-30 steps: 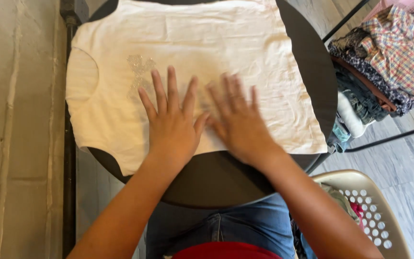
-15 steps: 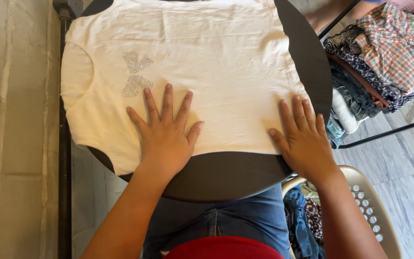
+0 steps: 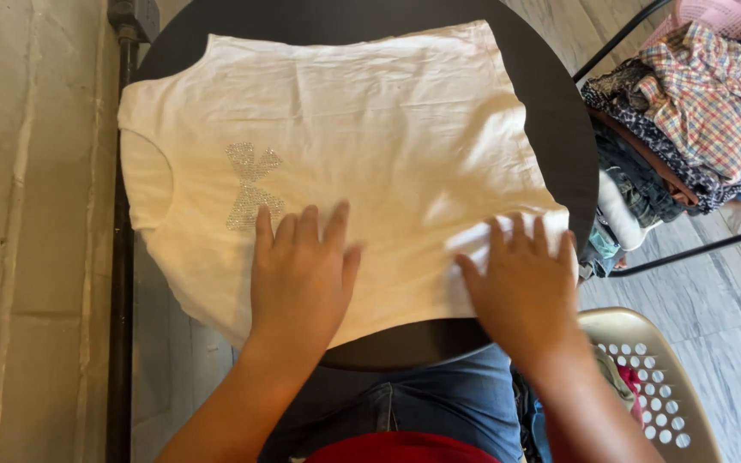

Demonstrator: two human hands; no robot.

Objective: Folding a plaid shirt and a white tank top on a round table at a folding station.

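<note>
Right hand (image 3: 529, 287) now slid outward to the white shirt (image 3: 345, 163) hem on the round table (image 3: 551, 129); left hand (image 3: 298, 274) planted, fingers spread flat, smoothing nearly complete.

White top spread flat on my round dark tabletop (image 3: 551, 111).

The tabletop is black and round, and its near edge curves just above my lap. A white sleeveless top (image 3: 370, 146) lies directly on it, covering most of the surface, with its neckline to my left hanging past the rim and its hem to my right. A silvery sequin bow (image 3: 250, 184) sits on its chest. My left hand (image 3: 300, 274) and right hand (image 3: 525, 287) both press flat on the fabric near the front edge.
</note>
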